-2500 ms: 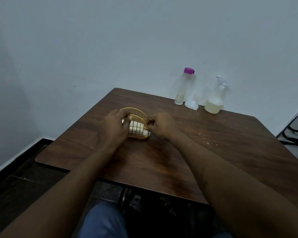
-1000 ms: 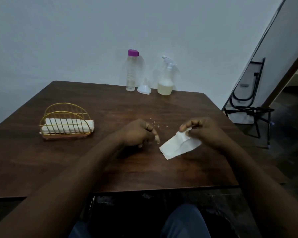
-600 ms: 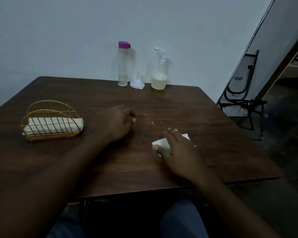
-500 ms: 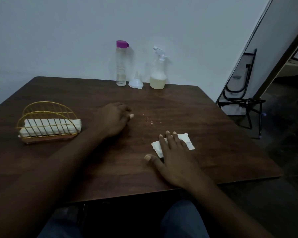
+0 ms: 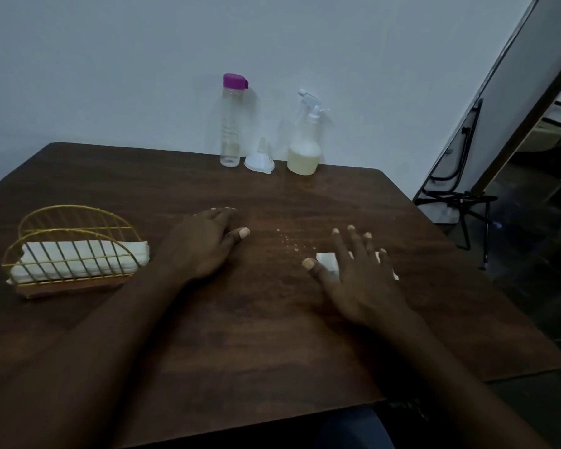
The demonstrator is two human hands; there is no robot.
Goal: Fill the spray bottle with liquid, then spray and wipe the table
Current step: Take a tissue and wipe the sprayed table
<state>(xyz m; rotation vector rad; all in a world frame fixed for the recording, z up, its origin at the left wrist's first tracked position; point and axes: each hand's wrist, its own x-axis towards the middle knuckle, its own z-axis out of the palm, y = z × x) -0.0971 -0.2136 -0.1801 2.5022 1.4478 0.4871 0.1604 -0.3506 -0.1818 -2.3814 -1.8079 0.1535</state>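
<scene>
On the right of the dark wooden tabletop [image 5: 272, 335], the right hand [image 5: 358, 280] lies flat, fingers spread, pressing a white napkin [image 5: 327, 261] to the wood. Left of it the left hand [image 5: 204, 244] rests palm down, loosely open and holding nothing. Between them sit small pale droplets [image 5: 289, 243]. At the far edge stand a clear bottle [image 5: 231, 124] with a purple cap, a white funnel [image 5: 259, 160] and the spray bottle [image 5: 305, 140], partly filled with yellowish liquid. Far left, a gold wire holder [image 5: 75, 251] keeps folded napkins.
</scene>
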